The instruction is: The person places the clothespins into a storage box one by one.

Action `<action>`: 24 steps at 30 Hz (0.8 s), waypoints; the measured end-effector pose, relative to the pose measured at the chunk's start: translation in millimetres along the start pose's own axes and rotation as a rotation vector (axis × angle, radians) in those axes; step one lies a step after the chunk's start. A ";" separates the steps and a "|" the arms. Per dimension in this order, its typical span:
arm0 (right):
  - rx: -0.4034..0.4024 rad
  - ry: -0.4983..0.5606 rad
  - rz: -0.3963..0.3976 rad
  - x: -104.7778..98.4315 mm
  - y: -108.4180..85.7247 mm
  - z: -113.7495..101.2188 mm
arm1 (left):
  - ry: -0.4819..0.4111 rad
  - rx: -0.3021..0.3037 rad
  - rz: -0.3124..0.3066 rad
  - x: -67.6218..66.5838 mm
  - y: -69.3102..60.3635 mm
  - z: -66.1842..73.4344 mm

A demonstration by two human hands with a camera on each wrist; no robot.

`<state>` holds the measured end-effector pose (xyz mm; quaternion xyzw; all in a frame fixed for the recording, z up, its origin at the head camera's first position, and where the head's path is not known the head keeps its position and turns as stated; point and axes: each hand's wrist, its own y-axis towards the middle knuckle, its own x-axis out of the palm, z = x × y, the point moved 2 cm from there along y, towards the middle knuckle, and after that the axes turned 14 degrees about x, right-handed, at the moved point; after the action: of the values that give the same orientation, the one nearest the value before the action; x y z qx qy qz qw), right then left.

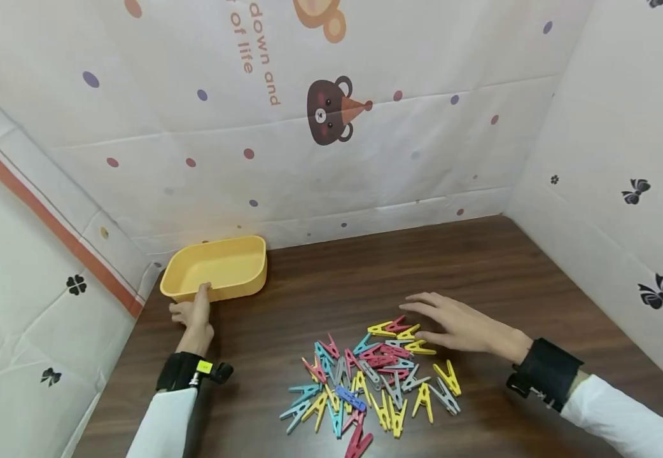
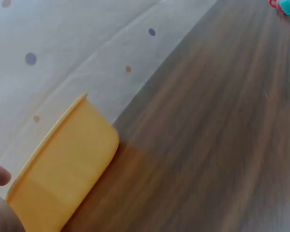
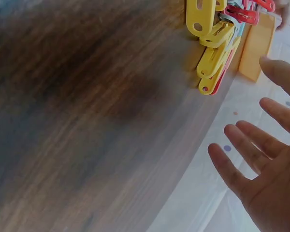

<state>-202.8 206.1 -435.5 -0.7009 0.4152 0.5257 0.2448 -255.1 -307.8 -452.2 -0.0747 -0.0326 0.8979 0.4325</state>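
A yellow plastic basin (image 1: pixel 238 291) sits at the back left of the table. My left hand (image 1: pixel 195 318) is at its near wall, one digit over the rim and the others bent outside, gripping the edge; in the left wrist view only part of the left hand (image 2: pixel 2 212) shows beside the basin (image 2: pixel 70 164). Many clothespins (image 1: pixel 373 361) in yellow, red, blue and grey lie in a loose pile at the front middle. My right hand (image 1: pixel 460 321) is spread just right of the pile, holding nothing. In the right wrist view its fingers (image 3: pixel 249 145) are apart, near yellow clothespins (image 3: pixel 210 63).
The dark wood-grain table (image 1: pixel 303 280) meets a printed cloth wall (image 1: pixel 423 159) at the back. More cloth stands on the left (image 1: pixel 16 305) and right (image 1: pixel 612 222). A few clothespins, such as a red one (image 1: pixel 357 443), lie toward the near edge.
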 end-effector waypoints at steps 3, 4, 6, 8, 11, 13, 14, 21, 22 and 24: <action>0.000 0.007 0.005 1.4 -1.2 -0.5 | -0.045 -0.013 0.061 11.4 -4.1 1.1; 0.000 0.006 0.011 2.1 -1.8 -1.3 | -0.066 -0.018 0.072 15.4 -6.0 2.1; -0.006 0.004 0.016 3.4 -2.2 -3.9 | -0.103 -0.031 0.091 21.7 -8.3 4.0; -0.014 -0.001 0.020 5.0 -2.6 -7.1 | -0.110 -0.050 0.080 26.4 -8.8 5.5; -0.019 -0.010 0.007 5.5 -2.3 -9.8 | -0.089 -0.066 0.066 32.3 -6.2 6.0; -0.013 -0.013 -0.011 5.0 -2.5 -10.9 | -0.078 -0.070 0.066 35.2 -4.2 5.9; -0.011 -0.016 -0.018 5.0 -2.8 -10.8 | -0.070 -0.071 0.066 36.9 -4.2 5.9; -0.010 -0.016 -0.020 8.9 -8.6 -6.7 | 0.032 -0.040 -0.023 58.9 -23.2 6.6; -0.014 -0.018 -0.011 9.1 -9.2 -6.4 | 0.048 -0.032 -0.050 64.2 -27.6 7.2; -0.016 -0.020 0.004 9.7 -10.0 -5.7 | 0.071 -0.015 -0.101 75.2 -37.5 8.2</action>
<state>-190.4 203.8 -443.7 -0.6967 0.4101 0.5365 0.2422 -273.7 -225.6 -447.4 -0.1078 -0.0277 0.8714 0.4777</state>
